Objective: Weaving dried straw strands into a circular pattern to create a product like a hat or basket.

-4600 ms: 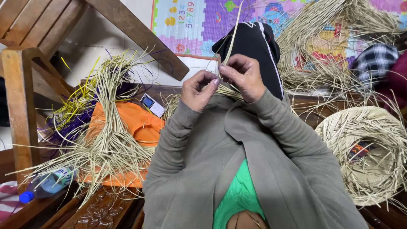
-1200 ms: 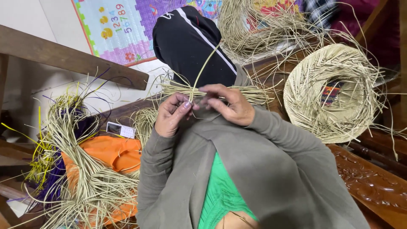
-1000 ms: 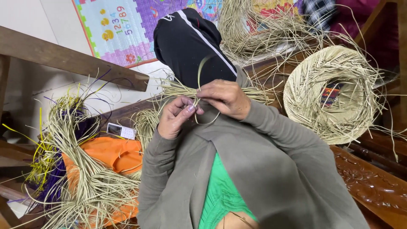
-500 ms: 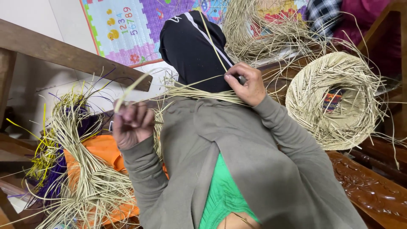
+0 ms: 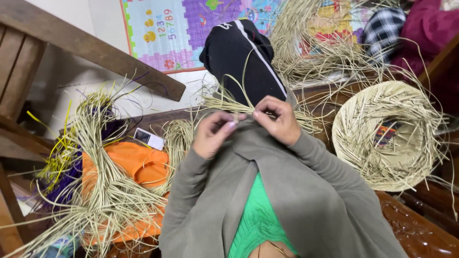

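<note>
Hands plaiting straw.
Left hand (image 5: 213, 134) and right hand (image 5: 277, 119), grips pinched on straw strands (image 5: 224, 102), beside black cloth (image 5: 241, 57).

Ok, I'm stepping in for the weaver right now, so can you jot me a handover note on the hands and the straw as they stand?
Left hand: raised, fingertips pinching the straw strands at the work's edge.
Right hand: close beside it, gripping the same strands; one strand sticks upward.
Things: loose straw bundle on the orange cloth at the left; a round woven straw piece with untrimmed ends at the right.
Done: a short plaited section lies across the black garment.
Left: many free strands remain unwoven; how far the piece has come cannot be judged.
</note>
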